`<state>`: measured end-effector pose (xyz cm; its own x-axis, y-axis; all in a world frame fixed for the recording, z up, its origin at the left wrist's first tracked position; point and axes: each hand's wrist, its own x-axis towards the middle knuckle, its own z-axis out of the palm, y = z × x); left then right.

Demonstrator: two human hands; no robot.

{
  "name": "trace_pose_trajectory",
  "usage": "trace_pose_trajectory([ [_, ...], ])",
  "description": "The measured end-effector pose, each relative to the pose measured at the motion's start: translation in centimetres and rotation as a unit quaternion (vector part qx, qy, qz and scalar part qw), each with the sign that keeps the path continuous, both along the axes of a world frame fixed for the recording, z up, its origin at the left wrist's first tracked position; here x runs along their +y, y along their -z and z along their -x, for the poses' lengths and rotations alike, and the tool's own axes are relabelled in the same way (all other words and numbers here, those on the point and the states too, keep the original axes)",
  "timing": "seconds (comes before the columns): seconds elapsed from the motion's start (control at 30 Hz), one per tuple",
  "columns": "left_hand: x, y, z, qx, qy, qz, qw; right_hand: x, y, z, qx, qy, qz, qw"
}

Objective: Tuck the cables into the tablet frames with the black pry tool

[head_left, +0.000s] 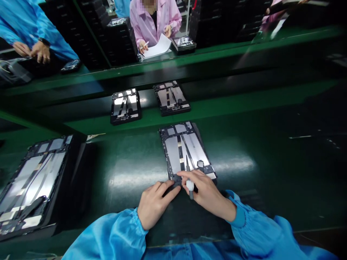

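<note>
An opened tablet (172,148) lies in front of me, its silver inner plates, dark frame and a slanting cable showing. At its near left corner, my left hand (155,202) has thumb and forefinger closed on the lower edge. My right hand (207,189) grips slim dark tweezers (190,185) with a pale band; their pointed end is directed away from me over the tablet. The right forefinger reaches to the tablet's lower part, close to the left fingertips. What lies right under the fingertips is hidden.
A stack of opened tablets (38,173) stands at the left. Two more tablets, one left (125,104) and one right (171,97), lie beyond mine. Across the green bench (130,155), a co-worker in pink (155,27) handles paper; another wears blue (51,25) beside tall black stacks (70,32).
</note>
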<state>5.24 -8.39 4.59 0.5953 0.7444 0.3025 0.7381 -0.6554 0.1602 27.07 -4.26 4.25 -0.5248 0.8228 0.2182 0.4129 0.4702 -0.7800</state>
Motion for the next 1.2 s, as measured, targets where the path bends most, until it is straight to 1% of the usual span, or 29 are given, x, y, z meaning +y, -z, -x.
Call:
trace_pose_trajectory([
  [0.13,0.4,0.1,0.2,0.038,0.028,-0.012,0.999,0.1,0.0,0.1,-0.001,0.001,0.005,1.000],
  [0.27,0.6,0.3,0.4,-0.007,0.023,-0.002,1.000,0.1,-0.2,0.1,-0.005,0.000,0.017,1.000],
  [0.33,0.7,0.4,0.5,-0.010,0.027,-0.006,1.000,0.1,-0.4,0.0,-0.005,0.000,0.024,1.000],
  [0.47,0.8,0.5,0.6,0.030,0.042,-0.016,0.999,0.0,-0.4,-0.2,0.003,0.003,0.042,0.999],
  [0.6,0.7,0.4,0.6,0.058,0.041,-0.019,0.997,0.3,-0.3,-0.2,0.004,0.001,0.047,0.999],
  [0.7,0.5,0.3,0.3,0.082,0.036,-0.016,0.996,0.5,-0.7,-0.6,0.021,0.002,0.052,0.998],
  [0.77,0.3,0.3,0.1,0.087,0.026,-0.009,0.996,0.4,-1.2,-1.4,0.060,0.006,0.069,0.996],
  [0.87,0.0,0.5,-0.3,0.082,0.012,0.003,0.997,-0.3,-2.1,-2.9,0.109,0.014,0.123,0.986],
  [0.97,-0.1,0.6,-0.5,0.076,0.006,0.010,0.997,-1.0,-2.1,-3.6,0.135,0.018,0.181,0.974],
  [1.03,0.0,0.6,-0.5,0.074,0.006,0.011,0.997,-1.4,-1.8,-3.5,0.138,0.026,0.202,0.969],
  [1.1,0.0,0.7,-0.5,0.070,0.006,0.012,0.997,-1.5,-1.4,-3.2,0.123,0.033,0.209,0.970],
  [1.2,0.0,0.7,-0.5,0.063,0.003,0.013,0.998,-1.4,-1.1,-3.0,0.096,0.021,0.208,0.973],
])
